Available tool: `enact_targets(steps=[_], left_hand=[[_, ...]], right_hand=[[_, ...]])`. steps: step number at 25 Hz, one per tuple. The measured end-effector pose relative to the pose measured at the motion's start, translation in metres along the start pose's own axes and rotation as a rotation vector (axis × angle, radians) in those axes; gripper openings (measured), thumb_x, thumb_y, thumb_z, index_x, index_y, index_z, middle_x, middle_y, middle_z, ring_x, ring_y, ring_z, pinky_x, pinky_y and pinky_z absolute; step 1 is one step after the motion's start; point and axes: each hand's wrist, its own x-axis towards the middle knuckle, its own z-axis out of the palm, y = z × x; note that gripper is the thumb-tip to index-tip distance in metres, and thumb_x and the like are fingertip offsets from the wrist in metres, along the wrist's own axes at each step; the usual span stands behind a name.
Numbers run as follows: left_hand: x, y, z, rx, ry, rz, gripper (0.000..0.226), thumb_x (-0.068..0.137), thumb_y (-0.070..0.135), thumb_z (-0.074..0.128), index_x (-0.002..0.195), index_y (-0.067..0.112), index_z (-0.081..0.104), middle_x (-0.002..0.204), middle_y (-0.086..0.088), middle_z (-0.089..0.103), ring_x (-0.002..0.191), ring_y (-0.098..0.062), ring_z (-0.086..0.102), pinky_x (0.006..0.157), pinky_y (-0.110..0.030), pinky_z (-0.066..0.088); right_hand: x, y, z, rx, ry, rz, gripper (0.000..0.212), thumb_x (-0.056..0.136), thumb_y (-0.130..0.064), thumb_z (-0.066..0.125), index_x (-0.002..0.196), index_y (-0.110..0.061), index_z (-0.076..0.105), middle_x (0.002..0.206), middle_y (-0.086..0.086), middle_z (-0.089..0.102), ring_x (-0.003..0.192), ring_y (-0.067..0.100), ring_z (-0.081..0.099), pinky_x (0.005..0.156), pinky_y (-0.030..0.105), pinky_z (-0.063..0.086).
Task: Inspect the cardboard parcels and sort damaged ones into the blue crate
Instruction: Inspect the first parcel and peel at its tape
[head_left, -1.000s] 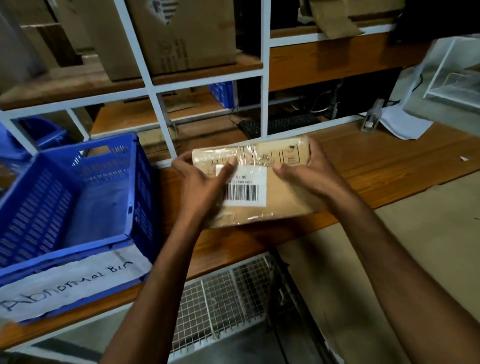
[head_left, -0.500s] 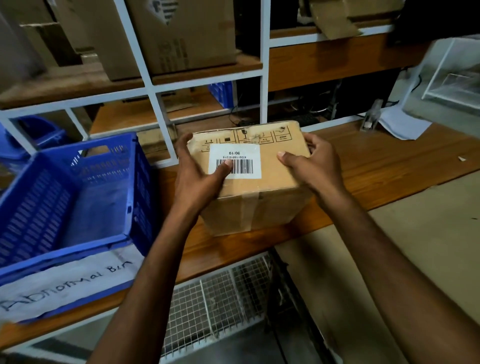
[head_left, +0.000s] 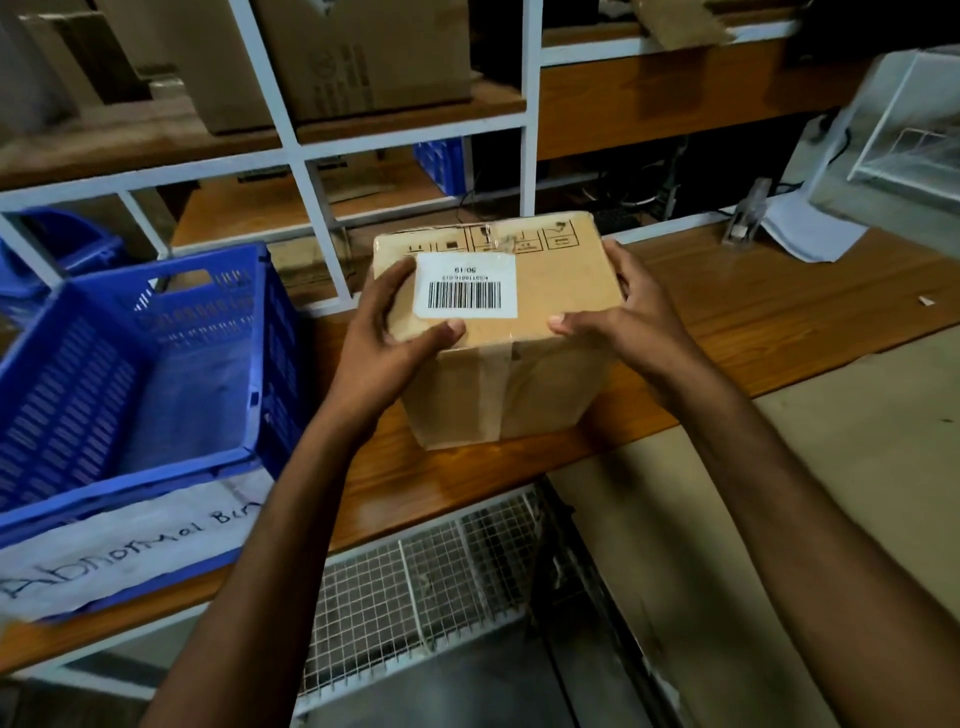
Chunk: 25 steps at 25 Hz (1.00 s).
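A taped cardboard parcel (head_left: 556, 291) with a white barcode label on its upper face is in front of me, over the wooden table (head_left: 753, 317). My left hand (head_left: 387, 343) grips its left side, thumb on the near top edge. My right hand (head_left: 628, 322) grips its right side, thumb on the near top edge too. Whether the parcel's bottom touches the table I cannot tell. The blue crate (head_left: 260, 332) stands to the left on the table, with nothing visible in it and a paper sign reading "Abnormal Bin" on its front.
A white-framed shelf rack (head_left: 311, 208) stands behind the parcel with a large carton (head_left: 363, 57) on its wooden shelf. Another blue crate (head_left: 441, 163) sits deeper in. Papers (head_left: 810, 228) lie at the right. A wire mesh rack (head_left: 426, 582) is below the table edge.
The parcel was turned from a flat face-on view so that its labelled face is now on top and its taped front side shows. Both hands kept hold and shifted toward the near top edge.
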Motion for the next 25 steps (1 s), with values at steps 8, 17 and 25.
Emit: enact_targets(steps=[8,17,25], left_hand=[[0.002,-0.014,0.01,-0.004,0.2,0.051,0.068,0.084,0.049,0.081,0.143,0.035,0.051,0.141,0.019,0.05,0.126,0.002,0.05,0.099,-0.029,0.055],[0.001,-0.026,0.014,-0.038,0.123,0.057,0.082,0.084,0.042,0.082,0.153,0.041,0.037,0.138,0.025,0.043,0.113,0.022,0.047,0.083,-0.009,0.053],[0.003,-0.02,0.017,-0.057,0.181,0.047,0.066,0.096,0.052,0.061,0.156,0.034,0.04,0.151,0.008,0.048,0.123,-0.003,0.053,0.096,-0.03,0.055]], right_hand=[[0.002,0.01,-0.001,-0.053,0.023,-0.096,0.087,0.089,-0.037,0.079,0.16,-0.03,0.03,0.146,-0.01,0.051,0.127,0.004,0.05,0.095,0.023,0.049],[0.004,0.024,0.014,-0.067,0.081,-0.123,0.086,0.092,-0.053,0.066,0.162,-0.032,0.022,0.157,-0.005,0.041,0.134,0.008,0.04,0.107,0.036,0.048],[0.015,0.025,0.024,-0.142,0.2,-0.091,0.082,0.097,-0.056,0.058,0.161,-0.026,0.015,0.157,0.003,0.04,0.131,0.016,0.046,0.094,0.036,0.051]])
